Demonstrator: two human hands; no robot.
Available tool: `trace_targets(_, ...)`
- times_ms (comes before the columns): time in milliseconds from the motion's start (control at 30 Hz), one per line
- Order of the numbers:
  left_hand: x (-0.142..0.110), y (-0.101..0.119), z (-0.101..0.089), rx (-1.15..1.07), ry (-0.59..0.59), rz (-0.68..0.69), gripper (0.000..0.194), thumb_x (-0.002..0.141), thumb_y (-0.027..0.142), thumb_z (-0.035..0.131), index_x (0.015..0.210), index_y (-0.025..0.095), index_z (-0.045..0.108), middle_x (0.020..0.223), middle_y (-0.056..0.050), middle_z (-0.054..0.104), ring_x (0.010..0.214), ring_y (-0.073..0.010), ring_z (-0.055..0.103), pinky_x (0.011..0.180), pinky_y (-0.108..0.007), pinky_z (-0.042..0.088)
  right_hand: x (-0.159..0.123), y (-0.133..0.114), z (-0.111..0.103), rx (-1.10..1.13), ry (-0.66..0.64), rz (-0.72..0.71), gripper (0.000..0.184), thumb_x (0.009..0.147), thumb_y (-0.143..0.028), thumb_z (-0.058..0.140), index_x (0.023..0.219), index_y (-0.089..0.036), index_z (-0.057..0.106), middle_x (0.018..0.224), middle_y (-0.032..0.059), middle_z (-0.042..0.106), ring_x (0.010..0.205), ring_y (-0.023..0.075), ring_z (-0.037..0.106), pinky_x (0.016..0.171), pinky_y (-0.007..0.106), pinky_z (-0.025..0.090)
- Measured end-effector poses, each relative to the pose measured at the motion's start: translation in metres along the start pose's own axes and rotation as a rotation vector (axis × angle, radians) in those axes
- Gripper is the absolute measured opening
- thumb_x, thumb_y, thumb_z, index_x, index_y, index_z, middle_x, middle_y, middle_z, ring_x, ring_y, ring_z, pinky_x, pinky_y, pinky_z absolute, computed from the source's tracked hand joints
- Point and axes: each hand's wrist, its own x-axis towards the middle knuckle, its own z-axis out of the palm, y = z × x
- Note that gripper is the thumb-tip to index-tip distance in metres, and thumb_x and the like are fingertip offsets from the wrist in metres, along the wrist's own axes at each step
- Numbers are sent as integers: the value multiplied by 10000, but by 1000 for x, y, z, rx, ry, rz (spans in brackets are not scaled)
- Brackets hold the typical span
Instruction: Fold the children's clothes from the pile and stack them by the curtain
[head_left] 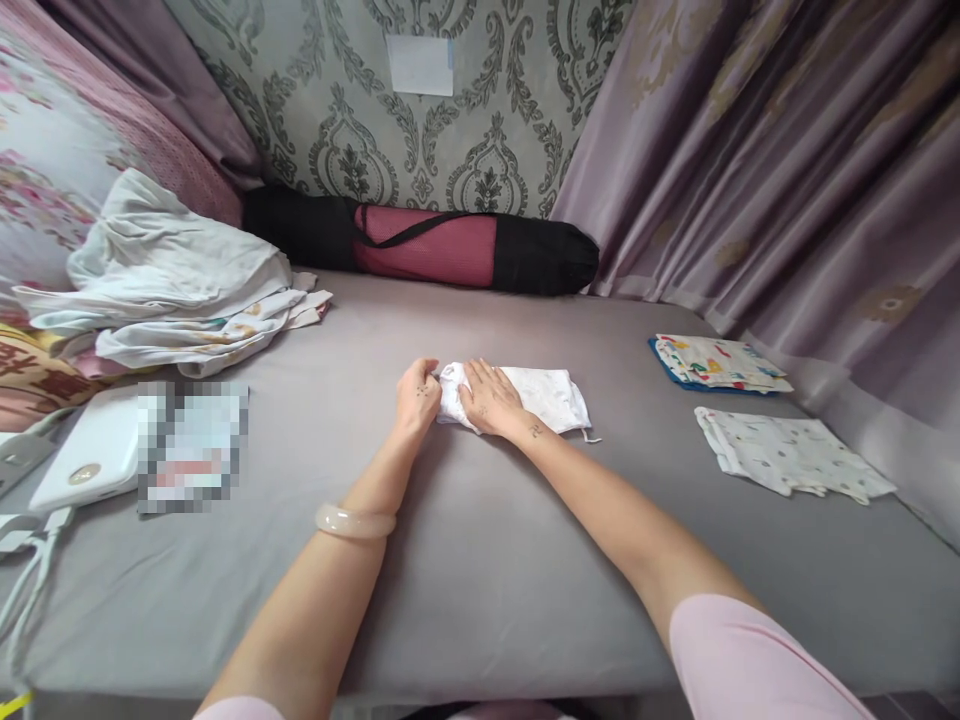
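Observation:
A small white cloth (547, 395) lies folded on the grey bed sheet (480, 560) in the middle of the view. My left hand (418, 392) pinches its left end with the fingers closed on the fabric. My right hand (489, 398) lies flat on the cloth just beside it, fingers spread, pressing it down. A pale bangle (354, 522) sits on my left wrist.
A pile of unfolded white clothes (172, 280) lies at the back left. Two folded patterned cloths (716, 362) (787, 455) rest at the right, near the purple curtain (787, 150). A black and red rolled mat bag (420, 245) lies along the wall. A white device (94, 450) sits at left.

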Motion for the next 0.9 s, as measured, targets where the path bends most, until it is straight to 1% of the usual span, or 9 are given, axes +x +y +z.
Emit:
trace_targets(133, 1, 0, 0, 1, 3, -20, 421, 801, 101, 365, 1087, 167, 666, 1134, -73, 712, 1103, -187, 636, 983, -324, 469, 1, -4, -6, 1, -9, 4, 595, 985, -332, 261, 1488, -17, 317, 1564, 166, 298, 1459, 270, 224, 1185, 416, 157)
trace_targets(233, 1, -1, -1, -9, 6, -46, 418, 802, 103, 363, 1103, 148, 649, 1110, -91, 713, 1069, -192, 647, 965, -323, 476, 1, -18, -8, 12, 41, -29, 595, 984, -320, 261, 1484, -2, 316, 1567, 174, 287, 1462, 274, 212, 1191, 418, 142)
trace_targets(300, 1, -2, -3, -13, 29, -61, 409, 808, 116, 365, 1112, 144, 637, 1084, -97, 714, 1050, -200, 650, 956, -333, 480, 2, -28, -5, 28, 62, -59, 599, 988, -334, 243, 1486, -8, 311, 1574, 167, 272, 1470, 265, 188, 1196, 421, 123)
trace_targets(367, 0, -2, -4, -11, 65, -74, 395, 812, 133, 372, 1110, 153, 631, 1060, -92, 715, 1038, -208, 649, 950, -344, 483, 3, -36, 1, 42, 40, -80, 612, 990, -358, 233, 1487, -8, 307, 1580, 167, 253, 1478, 262, 160, 1199, 429, 112)
trace_targets(500, -1, -2, -7, 21, 80, -95, 388, 807, 144, 379, 1111, 157, 620, 1035, -89, 713, 1037, -218, 644, 954, -346, 479, 6, -41, 12, 59, -12, -91, 635, 988, -389, 233, 1487, -3, 301, 1586, 170, 234, 1483, 272, 131, 1202, 443, 105)
trace_targets(567, -1, -1, -8, 56, 65, -95, 380, 812, 152, 379, 1109, 165, 616, 1028, -87, 712, 1050, -226, 639, 960, -353, 476, 7, -38, 12, 89, -26, -94, 622, 993, -386, 223, 1490, -21, 303, 1589, 156, 234, 1484, 267, 127, 1204, 442, 105)
trace_targets(667, -2, 0, -9, 125, 52, -93, 353, 836, 181, 380, 1100, 177, 614, 1017, -94, 712, 1056, -241, 637, 958, -371, 475, 5, -30, 1, 189, -44, -126, 574, 1000, -361, 236, 1473, -52, 342, 1579, 140, 275, 1477, 245, 170, 1203, 405, 146)
trace_targets(800, -5, 4, -8, 239, 16, -82, 295, 864, 290, 420, 1033, 185, 637, 985, -119, 716, 1005, -277, 650, 888, -388, 496, -11, -12, -20, 361, 25, -176, 503, 970, -253, 318, 1429, -66, 403, 1510, 131, 413, 1403, 176, 354, 1158, 297, 270)
trace_targets(900, -8, 8, -8, 315, -35, -76, 306, 869, 366, 439, 985, 185, 657, 959, -128, 725, 989, -305, 655, 835, -391, 503, -30, 13, -34, 387, 110, -90, 480, 938, -217, 380, 1397, -99, 454, 1450, 106, 495, 1331, 166, 450, 1120, 275, 325)
